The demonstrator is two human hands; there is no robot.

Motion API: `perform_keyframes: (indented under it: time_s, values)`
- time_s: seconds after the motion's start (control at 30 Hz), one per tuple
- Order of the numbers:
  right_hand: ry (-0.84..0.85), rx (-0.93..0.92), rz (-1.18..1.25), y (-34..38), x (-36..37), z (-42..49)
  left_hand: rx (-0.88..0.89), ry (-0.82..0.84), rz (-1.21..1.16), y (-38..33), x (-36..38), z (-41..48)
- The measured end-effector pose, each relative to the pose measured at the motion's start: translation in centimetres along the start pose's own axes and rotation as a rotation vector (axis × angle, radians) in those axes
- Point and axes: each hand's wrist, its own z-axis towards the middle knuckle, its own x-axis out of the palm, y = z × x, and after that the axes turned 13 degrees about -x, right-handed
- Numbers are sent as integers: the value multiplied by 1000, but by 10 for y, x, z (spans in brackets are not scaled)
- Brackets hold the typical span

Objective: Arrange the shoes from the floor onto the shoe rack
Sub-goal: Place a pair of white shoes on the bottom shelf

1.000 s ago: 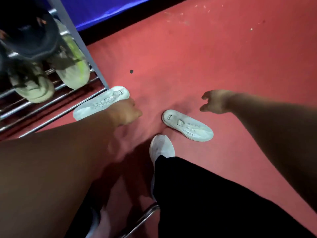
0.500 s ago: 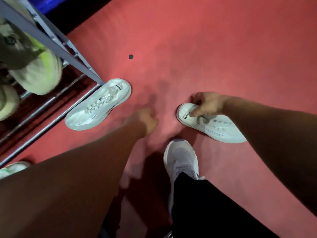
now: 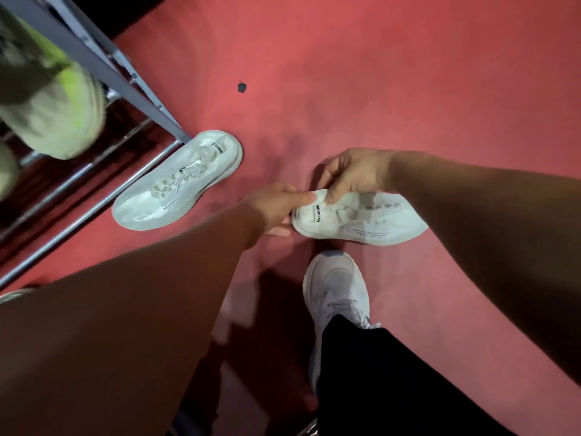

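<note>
The white sneaker point(image 3: 361, 220) lies lengthwise left to right, low by the red carpet point(image 3: 377, 73) in the middle, heel to the left and toe to the right. Its heel tab reads "DESIGN", and there is fine print on the smooth side. The left hand point(image 3: 273, 206) pinches the heel rim, and the right hand point(image 3: 355, 173) grips the collar. Its laced mate point(image 3: 176, 184) lies diagonally, touching the foot of the metal shoe rack point(image 3: 132, 92) at far left.

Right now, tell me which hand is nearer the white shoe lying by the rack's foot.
Left. The left hand holds the heel of the other shoe, a short gap right of the rack-side shoe; the right hand grips that heel from farther right.
</note>
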Motion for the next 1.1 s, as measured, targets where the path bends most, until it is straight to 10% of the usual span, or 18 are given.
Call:
perform_keyframes:
  time_s: [0.23,0.47,0.77,1.1]
  values:
    - [-41,-147,-156,71,18,28,20,72,-267,31,-41,-18]
    - [-848,-51,-251,56,-6,31,18,106,-903,20,-37,-15]
    - [-296,293,727,26,45,18,-186,197,-447,8,-22,-13]
    - [-347,217,835,23,77,25,-395,-409,-778,107,-137,-29]
